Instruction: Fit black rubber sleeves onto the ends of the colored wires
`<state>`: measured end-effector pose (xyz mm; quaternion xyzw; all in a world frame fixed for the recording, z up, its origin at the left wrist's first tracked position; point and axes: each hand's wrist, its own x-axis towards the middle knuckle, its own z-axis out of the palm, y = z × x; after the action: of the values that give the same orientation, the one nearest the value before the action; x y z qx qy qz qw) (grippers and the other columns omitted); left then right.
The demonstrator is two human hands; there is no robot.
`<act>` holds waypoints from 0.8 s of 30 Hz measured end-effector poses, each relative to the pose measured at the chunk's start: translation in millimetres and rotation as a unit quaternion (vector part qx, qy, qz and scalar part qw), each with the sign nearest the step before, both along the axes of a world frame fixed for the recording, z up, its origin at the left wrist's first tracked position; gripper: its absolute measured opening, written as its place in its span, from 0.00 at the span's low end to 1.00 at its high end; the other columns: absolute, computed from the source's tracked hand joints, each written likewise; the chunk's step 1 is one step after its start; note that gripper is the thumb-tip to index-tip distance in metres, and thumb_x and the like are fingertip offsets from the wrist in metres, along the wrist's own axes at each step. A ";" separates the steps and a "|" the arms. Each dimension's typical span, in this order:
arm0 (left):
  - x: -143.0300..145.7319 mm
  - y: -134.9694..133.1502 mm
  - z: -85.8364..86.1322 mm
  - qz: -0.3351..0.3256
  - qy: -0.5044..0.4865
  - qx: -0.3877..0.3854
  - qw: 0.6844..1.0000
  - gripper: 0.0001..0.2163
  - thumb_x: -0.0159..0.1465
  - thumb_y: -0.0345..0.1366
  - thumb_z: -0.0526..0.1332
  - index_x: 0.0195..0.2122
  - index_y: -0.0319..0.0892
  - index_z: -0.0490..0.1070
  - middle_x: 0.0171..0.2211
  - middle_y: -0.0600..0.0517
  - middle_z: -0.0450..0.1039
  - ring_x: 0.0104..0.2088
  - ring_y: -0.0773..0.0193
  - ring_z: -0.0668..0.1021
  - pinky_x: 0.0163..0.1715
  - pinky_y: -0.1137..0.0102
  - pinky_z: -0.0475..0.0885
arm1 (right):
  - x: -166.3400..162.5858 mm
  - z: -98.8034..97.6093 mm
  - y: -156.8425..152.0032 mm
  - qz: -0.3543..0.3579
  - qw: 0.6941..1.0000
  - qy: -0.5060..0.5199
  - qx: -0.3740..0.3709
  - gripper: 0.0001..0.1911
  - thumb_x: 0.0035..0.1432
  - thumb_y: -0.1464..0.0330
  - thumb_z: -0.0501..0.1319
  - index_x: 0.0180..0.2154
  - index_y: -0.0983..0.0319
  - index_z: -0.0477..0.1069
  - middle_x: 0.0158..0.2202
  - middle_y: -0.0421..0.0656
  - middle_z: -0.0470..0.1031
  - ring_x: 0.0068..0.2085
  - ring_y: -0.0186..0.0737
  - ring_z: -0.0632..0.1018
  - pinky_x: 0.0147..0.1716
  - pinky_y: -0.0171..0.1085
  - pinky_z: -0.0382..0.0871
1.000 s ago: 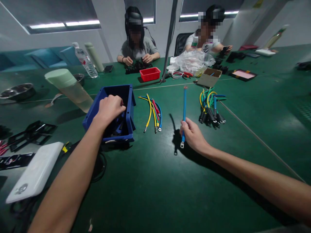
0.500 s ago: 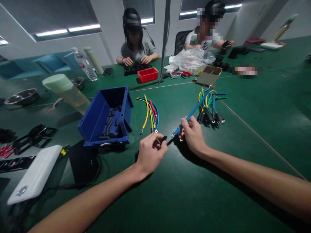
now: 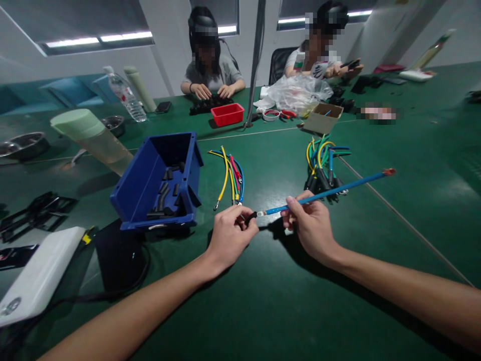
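My left hand (image 3: 232, 239) is closed on a short black sleeve (image 3: 251, 217), pinched between thumb and fingers. A blue cable (image 3: 338, 190) lies in the grip of my right hand (image 3: 310, 225), its bare copper end pointing right. The metal ring lug (image 3: 260, 214) on its left end meets the mouth of the sleeve; whether it has entered I cannot tell. Just beyond my left hand lie several loose yellow, red, green and blue cables (image 3: 226, 175). Behind my right hand is a bundle of cables (image 3: 321, 160), several with black sleeves over their lug ends.
A blue bin (image 3: 130, 203) with several black sleeves stands left of my hands. Further left are a green-lidded bottle (image 3: 93, 138) and a white power bank (image 3: 45, 271). A red tray (image 3: 227, 115), a cardboard box (image 3: 323, 119) and a metal pole (image 3: 255, 65) stand ahead; two people sit across the table.
My right hand has turned the blue cable from pointing away to nearly sideways, bringing its lug left to the black sleeve. My left hand keeps its pinch almost in place.
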<state>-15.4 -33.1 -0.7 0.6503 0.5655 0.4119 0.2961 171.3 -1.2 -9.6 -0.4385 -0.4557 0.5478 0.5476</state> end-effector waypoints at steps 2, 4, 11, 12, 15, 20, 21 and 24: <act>-0.4 0.1 1.1 0.000 0.009 0.001 1.000 0.03 0.59 0.31 0.61 0.31 0.39 0.74 0.27 0.53 0.73 0.24 0.70 0.71 0.24 0.75 0.66 | -0.8 0.5 1.7 -0.009 1.000 0.010 -0.004 0.17 0.57 0.60 0.66 0.29 0.59 0.60 0.20 0.35 0.73 0.18 0.30 0.73 0.16 0.28 0.63; -0.7 0.3 2.5 0.000 0.014 0.003 1.000 0.03 0.59 0.31 0.61 0.31 0.39 0.74 0.28 0.52 0.73 0.24 0.70 0.71 0.24 0.74 0.66 | -1.7 1.5 2.6 -0.019 1.000 0.016 -0.009 0.17 0.57 0.60 0.66 0.28 0.60 0.60 0.20 0.35 0.73 0.19 0.30 0.73 0.16 0.28 0.63; 0.1 1.1 6.9 0.000 0.016 0.014 1.000 0.04 0.60 0.28 0.60 0.32 0.39 0.76 0.30 0.52 0.73 0.23 0.71 0.70 0.25 0.74 0.66 | -1.8 2.5 2.4 -0.022 0.999 0.021 -0.010 0.17 0.57 0.60 0.66 0.29 0.59 0.60 0.20 0.36 0.73 0.19 0.32 0.74 0.15 0.29 0.63; 0.0 1.0 6.8 -0.002 0.017 0.015 1.000 0.05 0.60 0.28 0.60 0.33 0.39 0.76 0.30 0.52 0.72 0.24 0.71 0.70 0.25 0.74 0.66 | -1.0 2.6 1.8 -0.025 0.999 0.022 -0.009 0.17 0.56 0.60 0.66 0.29 0.59 0.60 0.20 0.36 0.73 0.18 0.32 0.74 0.15 0.28 0.63; -0.8 0.5 5.7 -0.005 0.019 0.013 1.000 0.05 0.60 0.28 0.60 0.34 0.39 0.76 0.31 0.52 0.72 0.24 0.71 0.70 0.26 0.73 0.66 | 3.1 3.7 -1.4 -0.033 0.999 0.023 -0.011 0.17 0.56 0.60 0.67 0.28 0.59 0.60 0.20 0.36 0.73 0.18 0.31 0.74 0.16 0.28 0.63; -0.5 -0.7 6.7 -0.019 0.017 0.000 1.000 0.06 0.60 0.29 0.60 0.36 0.39 0.76 0.32 0.52 0.72 0.25 0.71 0.70 0.27 0.73 0.66 | 9.1 5.7 -5.4 -0.035 0.999 0.009 -0.019 0.17 0.55 0.60 0.67 0.28 0.60 0.62 0.21 0.37 0.74 0.19 0.31 0.75 0.16 0.28 0.64; 0.0 -0.9 7.9 -0.021 0.017 -0.003 1.000 0.05 0.61 0.29 0.60 0.36 0.39 0.76 0.32 0.52 0.72 0.25 0.71 0.70 0.27 0.73 0.66 | 9.3 6.0 -5.5 -0.033 0.999 0.008 -0.018 0.16 0.55 0.60 0.67 0.28 0.60 0.62 0.21 0.37 0.74 0.19 0.31 0.75 0.16 0.28 0.64; 2.2 -1.7 11.4 -0.026 0.017 -0.029 0.999 0.05 0.62 0.31 0.59 0.35 0.39 0.74 0.31 0.52 0.72 0.26 0.69 0.71 0.26 0.73 0.65 | 9.3 6.8 -5.2 -0.025 1.000 0.007 -0.018 0.16 0.56 0.59 0.67 0.28 0.60 0.63 0.22 0.38 0.74 0.20 0.32 0.75 0.16 0.29 0.64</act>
<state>-13.2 -34.8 10.7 0.6632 0.5649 0.3759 0.3159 180.6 -6.5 -2.9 -0.4556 -0.4306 0.5456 0.5561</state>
